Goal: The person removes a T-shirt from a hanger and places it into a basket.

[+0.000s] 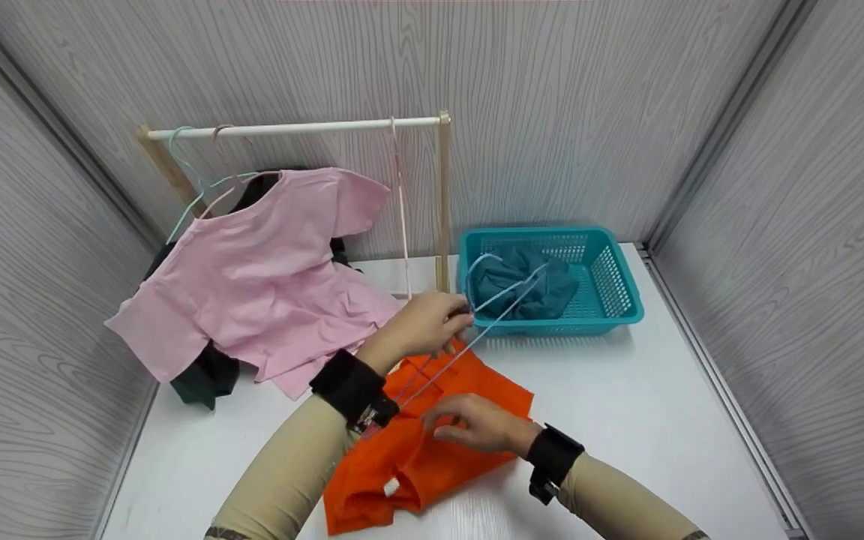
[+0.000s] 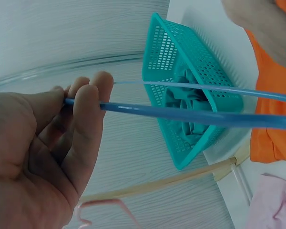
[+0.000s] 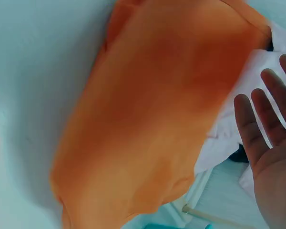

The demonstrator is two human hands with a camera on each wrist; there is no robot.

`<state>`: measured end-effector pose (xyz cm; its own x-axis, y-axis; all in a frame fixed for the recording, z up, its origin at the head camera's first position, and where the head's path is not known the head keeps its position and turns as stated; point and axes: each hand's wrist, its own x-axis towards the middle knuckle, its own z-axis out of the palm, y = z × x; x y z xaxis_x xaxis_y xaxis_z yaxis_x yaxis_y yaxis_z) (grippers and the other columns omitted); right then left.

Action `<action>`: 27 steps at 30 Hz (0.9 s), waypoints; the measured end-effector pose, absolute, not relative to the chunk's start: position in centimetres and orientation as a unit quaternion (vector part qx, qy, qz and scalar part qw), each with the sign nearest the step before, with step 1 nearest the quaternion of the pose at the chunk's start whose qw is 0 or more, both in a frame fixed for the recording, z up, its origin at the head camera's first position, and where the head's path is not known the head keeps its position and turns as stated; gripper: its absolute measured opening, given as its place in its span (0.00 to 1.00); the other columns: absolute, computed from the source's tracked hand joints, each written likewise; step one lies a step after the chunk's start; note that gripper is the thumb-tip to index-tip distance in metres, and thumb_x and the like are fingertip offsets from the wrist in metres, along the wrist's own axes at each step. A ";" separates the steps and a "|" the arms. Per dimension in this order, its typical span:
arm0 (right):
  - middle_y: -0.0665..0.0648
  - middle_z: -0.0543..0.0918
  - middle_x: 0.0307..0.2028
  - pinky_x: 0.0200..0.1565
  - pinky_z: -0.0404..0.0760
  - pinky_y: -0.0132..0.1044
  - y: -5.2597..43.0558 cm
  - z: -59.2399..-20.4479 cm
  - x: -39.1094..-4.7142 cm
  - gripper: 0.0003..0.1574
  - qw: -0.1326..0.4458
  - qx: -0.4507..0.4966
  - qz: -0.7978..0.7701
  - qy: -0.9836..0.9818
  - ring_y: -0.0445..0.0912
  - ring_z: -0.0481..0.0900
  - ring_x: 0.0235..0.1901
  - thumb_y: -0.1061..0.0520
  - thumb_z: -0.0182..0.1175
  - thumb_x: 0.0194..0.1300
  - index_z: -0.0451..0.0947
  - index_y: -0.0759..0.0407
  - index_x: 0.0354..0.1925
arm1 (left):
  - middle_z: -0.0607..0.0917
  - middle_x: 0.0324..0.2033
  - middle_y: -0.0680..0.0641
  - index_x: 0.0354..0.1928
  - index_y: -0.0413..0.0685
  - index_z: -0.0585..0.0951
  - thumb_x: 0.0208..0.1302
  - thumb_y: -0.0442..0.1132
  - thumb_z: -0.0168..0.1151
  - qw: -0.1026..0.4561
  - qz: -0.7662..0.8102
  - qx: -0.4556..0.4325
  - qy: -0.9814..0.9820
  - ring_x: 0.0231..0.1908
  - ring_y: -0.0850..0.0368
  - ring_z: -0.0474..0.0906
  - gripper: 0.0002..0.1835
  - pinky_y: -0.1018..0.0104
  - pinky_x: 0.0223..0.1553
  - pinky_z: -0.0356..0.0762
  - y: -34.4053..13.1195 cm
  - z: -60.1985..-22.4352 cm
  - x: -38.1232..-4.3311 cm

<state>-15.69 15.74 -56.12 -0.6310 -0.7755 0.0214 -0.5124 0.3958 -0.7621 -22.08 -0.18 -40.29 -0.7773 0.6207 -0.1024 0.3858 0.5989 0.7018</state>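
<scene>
My left hand (image 1: 432,322) pinches a thin blue clothes hanger (image 2: 171,113) between thumb and fingers. It is raised over the orange garment (image 1: 496,386), with the hanger slanting across the head view. The hanger's hook end is toward the basket, and its lower end passes behind my left wrist. Spread on the table, the orange garment is wrinkled, with a small white patch near its lower part. My right hand (image 1: 477,421) hovers at or just above this cloth, holding nothing. Its fingers (image 3: 248,126) look relaxed and nearly straight in the right wrist view.
At the back left stands a rack with a white rail (image 1: 304,128). A pink T-shirt (image 1: 259,262) hangs there over dark clothing, beside a bare pink hanger (image 1: 401,202). Right of the rack, a teal basket (image 1: 619,300) holds a dark teal cloth (image 1: 559,292). Walls enclose the table.
</scene>
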 end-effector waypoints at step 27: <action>0.58 0.85 0.47 0.54 0.79 0.48 24.5 -58.1 -16.5 0.14 0.173 -0.200 -0.384 0.884 0.48 0.79 0.48 0.55 0.54 0.73 0.81 0.59 0.50 | 0.84 0.34 0.38 0.43 0.36 0.77 0.72 0.38 0.51 0.251 0.277 0.122 0.919 0.25 0.53 0.84 0.10 0.65 0.24 0.82 -17.4 -42.0 -22.9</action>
<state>-16.53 24.49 -58.12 -0.8597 -0.4876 -0.1523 -0.2216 0.6246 -0.7488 -22.88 -17.40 -41.98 -0.8443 0.3636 -0.3936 0.0852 0.8164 0.5712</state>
